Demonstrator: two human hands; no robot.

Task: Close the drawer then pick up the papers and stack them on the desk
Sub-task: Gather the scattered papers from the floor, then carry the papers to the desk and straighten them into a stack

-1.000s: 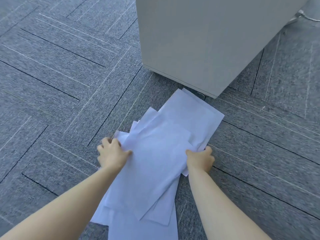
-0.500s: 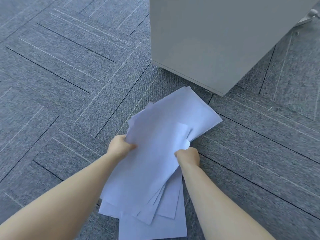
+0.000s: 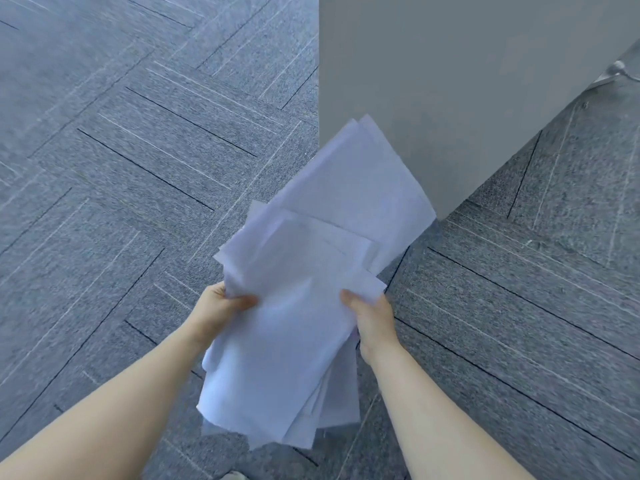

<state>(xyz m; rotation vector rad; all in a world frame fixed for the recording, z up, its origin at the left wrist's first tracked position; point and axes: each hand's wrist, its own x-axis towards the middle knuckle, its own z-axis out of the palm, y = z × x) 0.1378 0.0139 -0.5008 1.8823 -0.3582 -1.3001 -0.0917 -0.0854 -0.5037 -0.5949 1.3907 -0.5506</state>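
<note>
A loose bundle of several white papers (image 3: 311, 271) hangs above the carpet, its sheets fanned out unevenly. My left hand (image 3: 221, 306) grips the bundle's left edge with the thumb on top. My right hand (image 3: 370, 313) grips the right edge the same way. The top corner of the papers overlaps the grey drawer cabinet (image 3: 450, 81), which stands behind them. No drawer front or desk top shows in the view.
Grey carpet tiles (image 3: 121, 168) with dark seams cover the floor all around. The cabinet's lower corner meets the floor just right of the papers. A chair or stand foot with a cable (image 3: 616, 69) sits at the far right.
Both hands closed on the papers' sides, gathered the spread sheets together and lifted them off the carpet. The view has swung so that the cabinet sits further right.
</note>
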